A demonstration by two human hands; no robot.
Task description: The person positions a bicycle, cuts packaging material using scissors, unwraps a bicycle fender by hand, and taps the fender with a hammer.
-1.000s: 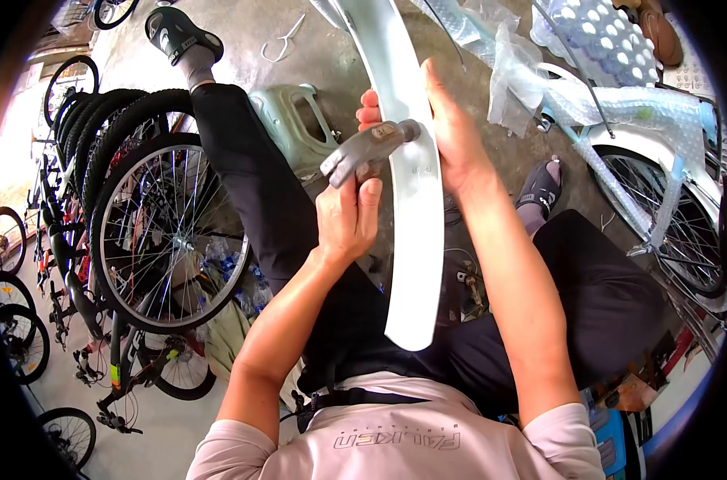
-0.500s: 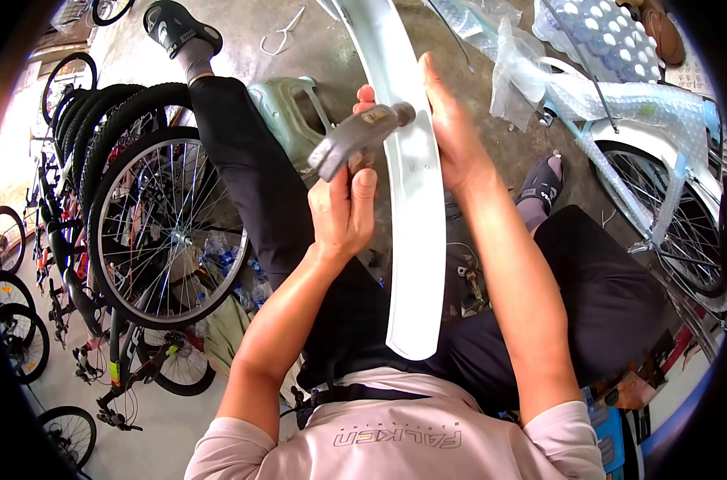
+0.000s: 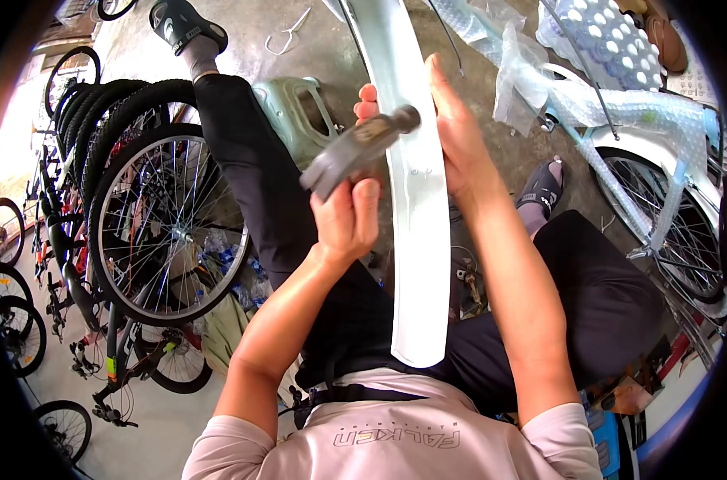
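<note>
A long white curved bicycle mudguard (image 3: 419,264) stretches from the top of the view down to my lap, its inner side facing up. My right hand (image 3: 465,152) grips it from the right, thumb along the edge, with fingertips showing past the left edge. My left hand (image 3: 346,220) is closed around a claw hammer (image 3: 355,148). The hammer head lies across the mudguard's left edge, its round face over the inner surface; whether it touches cannot be made out. Most of the handle is hidden by my hand. Two small rivet-like marks show on the mudguard below the hammer.
Several bicycles with black tyres (image 3: 107,240) stand at the left. A bubble-wrapped bicycle frame (image 3: 619,104) with a white-guarded wheel is at the right. A pale green plastic container (image 3: 291,120) and white-handled scissors (image 3: 287,34) lie on the concrete floor between my legs.
The hammer head has shifted slightly and its claw end is blurred by motion. The mudguard and both hands have moved a little to the right in view.
</note>
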